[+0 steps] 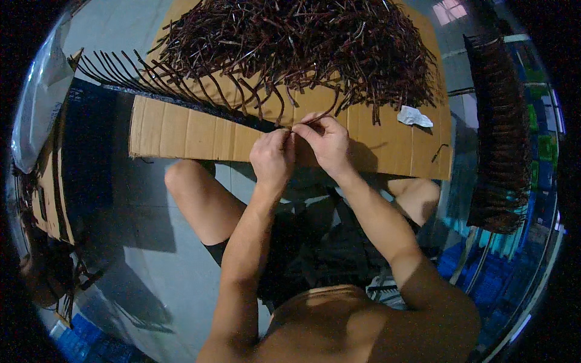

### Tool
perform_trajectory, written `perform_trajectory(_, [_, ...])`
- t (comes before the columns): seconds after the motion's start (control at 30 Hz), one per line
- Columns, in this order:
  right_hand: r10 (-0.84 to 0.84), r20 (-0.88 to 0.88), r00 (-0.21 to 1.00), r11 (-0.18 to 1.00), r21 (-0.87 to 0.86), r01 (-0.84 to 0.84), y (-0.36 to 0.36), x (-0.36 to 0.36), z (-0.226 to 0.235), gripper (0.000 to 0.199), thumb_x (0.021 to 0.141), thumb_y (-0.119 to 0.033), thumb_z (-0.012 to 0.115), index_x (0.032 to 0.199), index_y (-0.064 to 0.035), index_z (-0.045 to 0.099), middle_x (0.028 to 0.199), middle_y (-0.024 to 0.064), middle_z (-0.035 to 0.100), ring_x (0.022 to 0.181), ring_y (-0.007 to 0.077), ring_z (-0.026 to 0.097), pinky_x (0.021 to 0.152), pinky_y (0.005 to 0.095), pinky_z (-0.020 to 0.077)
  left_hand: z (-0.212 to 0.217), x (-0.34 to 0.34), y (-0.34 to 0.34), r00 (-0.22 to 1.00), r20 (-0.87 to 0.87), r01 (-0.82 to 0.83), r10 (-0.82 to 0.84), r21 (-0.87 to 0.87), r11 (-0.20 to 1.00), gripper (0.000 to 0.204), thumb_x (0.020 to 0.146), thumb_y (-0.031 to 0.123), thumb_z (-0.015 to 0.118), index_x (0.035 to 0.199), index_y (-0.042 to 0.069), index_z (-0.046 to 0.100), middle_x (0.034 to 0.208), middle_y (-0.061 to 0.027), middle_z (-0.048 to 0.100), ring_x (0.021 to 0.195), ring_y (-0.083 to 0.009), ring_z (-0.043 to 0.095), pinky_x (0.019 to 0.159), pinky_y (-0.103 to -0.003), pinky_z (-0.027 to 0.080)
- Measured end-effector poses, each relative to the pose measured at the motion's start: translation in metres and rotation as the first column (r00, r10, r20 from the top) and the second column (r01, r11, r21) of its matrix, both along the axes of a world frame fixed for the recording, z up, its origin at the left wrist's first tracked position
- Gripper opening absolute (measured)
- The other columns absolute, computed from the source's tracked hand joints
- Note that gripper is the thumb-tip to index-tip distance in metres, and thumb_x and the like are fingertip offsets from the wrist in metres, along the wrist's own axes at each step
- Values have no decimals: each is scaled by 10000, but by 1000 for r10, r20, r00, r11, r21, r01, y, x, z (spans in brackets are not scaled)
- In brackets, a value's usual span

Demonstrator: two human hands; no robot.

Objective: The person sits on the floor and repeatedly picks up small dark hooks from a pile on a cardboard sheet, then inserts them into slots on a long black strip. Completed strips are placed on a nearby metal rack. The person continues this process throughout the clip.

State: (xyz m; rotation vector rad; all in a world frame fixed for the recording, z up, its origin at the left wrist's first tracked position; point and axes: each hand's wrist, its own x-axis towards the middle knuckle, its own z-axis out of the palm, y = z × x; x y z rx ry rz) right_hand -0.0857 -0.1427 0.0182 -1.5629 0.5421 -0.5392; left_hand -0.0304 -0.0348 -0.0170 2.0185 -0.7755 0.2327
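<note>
Head view looks down on a flat brown corrugated cardboard sheet (181, 130) lying on the floor across the person's knees; every place below is told from that cardboard. At its far left a pale plastic bag (42, 91) lies beside it. Along its left and middle a dark strip with thin dark reddish-brown sticks set side by side like comb teeth (175, 85) runs slantwise from the upper left to the near edge, where both hands meet. The left hand (272, 158) is curled nearly closed, fingertips pinched at the strip's end. The right hand (327, 144), touching it, pinches one single dark stick (321, 115) between thumb and forefinger. Judging by this, a long run of the strip is filled, yet much is left: a large loose heap of the same dark sticks (302, 42) covers the cardboard's far half. Near its right edge lies a small crumpled white scrap (415, 116); no label shows. Beyond the right edge a finished dark fringed strip (499, 133) hangs over blue crates (484, 290).
</note>
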Motion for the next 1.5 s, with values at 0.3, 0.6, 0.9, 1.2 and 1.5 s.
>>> perform_trajectory(0.3, [-16,-17,1000,997,-74,15,3,-1,-3,89,822,-23,677,890,-7,622,820,13,635,762,94,592,731,223,482,5,0,1,999,-43,21,-21,20,1000,67,763,89,666,802,45,633,755,-111,645,703,-286,611,633,-378,485])
perform_trajectory(0.6, [-97,34,995,995,-10,97,14,3,-4,97,797,-56,700,817,2,625,779,29,644,707,121,600,670,253,489,4,2,2,999,-24,42,-41,14,999,77,770,114,660,792,51,621,730,-116,624,686,-302,599,615,-392,480])
perform_trajectory(0.9, [79,-232,970,834,-517,-192,0,-6,4,196,816,-133,663,942,14,633,882,118,641,833,253,630,745,321,495,0,1,5,973,-215,101,-88,50,994,121,781,110,635,877,43,606,832,-133,620,808,-335,591,692,-411,488])
perform_trajectory(1.2, [13,-191,981,931,-357,-82,15,0,-26,210,802,-136,650,768,37,535,828,142,575,756,241,560,679,376,450,57,48,72,802,-567,-7,189,307,952,297,844,301,606,960,39,682,921,-170,678,883,-317,648,778,-391,501])
perform_trajectory(1.5, [-411,-418,810,910,-232,343,-51,-266,20,181,902,-138,589,874,35,635,849,55,613,724,138,579,702,276,488,-35,251,147,957,3,-286,290,182,941,465,875,228,600,1288,46,488,1164,-242,580,887,-352,631,735,-414,499])
